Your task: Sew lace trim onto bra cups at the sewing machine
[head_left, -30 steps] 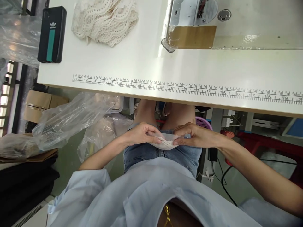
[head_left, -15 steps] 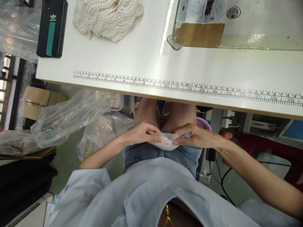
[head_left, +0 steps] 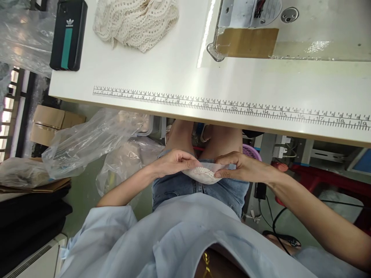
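Note:
Over my lap, below the table's front edge, I hold a small piece of white lace trim (head_left: 206, 175) with a sheer, see-through layer along its upper side. I cannot make out whether that layer is cloth or plastic. My left hand (head_left: 177, 162) pinches the left end between thumb and curled fingers. At the right end, my right hand (head_left: 236, 166) grips it with the thumb in front and the fingers behind, partly hidden. A heap of cream eyelet lace (head_left: 139, 25) lies on the white table (head_left: 162, 71), apart from both hands.
A sewing machine (head_left: 249, 15) occupies the table's right back. A black phone (head_left: 68, 36) lies at the left corner, and a printed ruler (head_left: 203, 104) runs along the front edge. Clear plastic bags (head_left: 89, 139), cardboard boxes (head_left: 48, 123) and a red stool (head_left: 324, 177) are below.
The lace trim now shows more of its surface, spread lower between my hands. My hands stay in nearly the same place, while the whole view has shifted slightly.

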`<state>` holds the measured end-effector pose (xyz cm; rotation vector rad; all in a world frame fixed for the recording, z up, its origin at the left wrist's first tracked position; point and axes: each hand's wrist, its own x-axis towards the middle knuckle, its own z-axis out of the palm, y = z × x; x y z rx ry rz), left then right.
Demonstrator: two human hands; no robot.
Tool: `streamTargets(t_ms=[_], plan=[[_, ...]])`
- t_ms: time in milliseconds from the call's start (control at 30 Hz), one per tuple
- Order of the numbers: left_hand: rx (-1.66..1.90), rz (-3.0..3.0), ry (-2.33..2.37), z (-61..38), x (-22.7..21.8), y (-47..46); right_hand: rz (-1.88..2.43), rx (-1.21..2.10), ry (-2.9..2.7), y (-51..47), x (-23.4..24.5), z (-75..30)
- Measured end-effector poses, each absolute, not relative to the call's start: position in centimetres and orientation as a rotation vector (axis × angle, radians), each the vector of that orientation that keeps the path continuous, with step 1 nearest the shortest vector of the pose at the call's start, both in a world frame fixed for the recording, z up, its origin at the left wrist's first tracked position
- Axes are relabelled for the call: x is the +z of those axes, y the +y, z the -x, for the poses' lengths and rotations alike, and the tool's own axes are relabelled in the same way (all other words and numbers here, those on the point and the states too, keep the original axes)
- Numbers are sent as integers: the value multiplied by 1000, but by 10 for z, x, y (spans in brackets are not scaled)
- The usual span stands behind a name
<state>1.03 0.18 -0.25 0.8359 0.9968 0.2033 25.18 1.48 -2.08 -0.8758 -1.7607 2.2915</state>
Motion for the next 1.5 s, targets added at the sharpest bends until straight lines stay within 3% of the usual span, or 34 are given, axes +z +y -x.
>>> streamTargets(t_ms=[433,867,1033,1267,1367,1500], plan=[[142,-956,989,-11,-6,0,827,2313,-1786,15,-25,-253],[129,-1157,1006,-12,2,0,861,2130,-1869,10,-20,-249],[220,-1487,1088,-15,4,-8,943,1765,-2130,0,-17,-247],[980,-2366,911,-20,2,-22,847,449,-2289,-18,-18,-238],[1096,-2553,792,-21,1,-20,761,240,-2315,-20,-20,-239],[1164,-2688,668,-20,-2,-18,677,206,-2335,-21,-20,-241]])
